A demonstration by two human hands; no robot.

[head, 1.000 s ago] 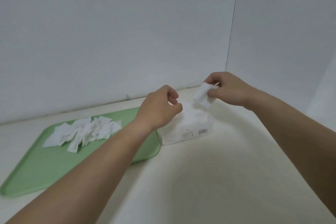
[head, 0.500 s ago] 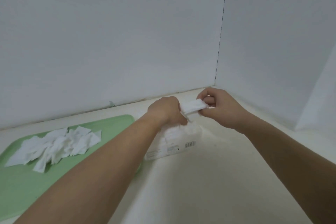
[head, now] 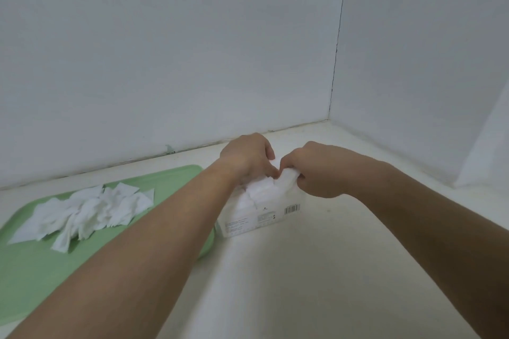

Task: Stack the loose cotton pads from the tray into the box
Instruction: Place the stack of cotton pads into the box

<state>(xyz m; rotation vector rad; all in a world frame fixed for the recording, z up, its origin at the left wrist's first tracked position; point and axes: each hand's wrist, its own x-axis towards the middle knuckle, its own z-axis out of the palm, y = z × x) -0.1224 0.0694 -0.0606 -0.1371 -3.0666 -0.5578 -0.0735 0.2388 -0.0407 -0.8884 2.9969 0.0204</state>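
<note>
Both grips are working at the mouth of the box (head: 259, 219), which sits on the surface (head: 316, 283) just beside the right end of the green tray (head: 41, 270). My right grip (head: 316, 170) is clenched on a wad of cotton pads (head: 286, 177) at the box opening. My left grip (head: 248, 158) is curled down onto the same wad from the other side, its thumb tip against the white. More pads show through the box top below the wad.

I judge these pads to be very light, soft and limp. They will crumple, fan apart or cling to the fingers, so I would take them by their flat faces, squared into a small stack, and press them in gently. The box looks light too and may slide if it is not steadied.

I count one tray, one box and one heap of loose pads (head: 82, 212) left on the tray. They overlap too much to count singly, though I judge more than ten.
</note>
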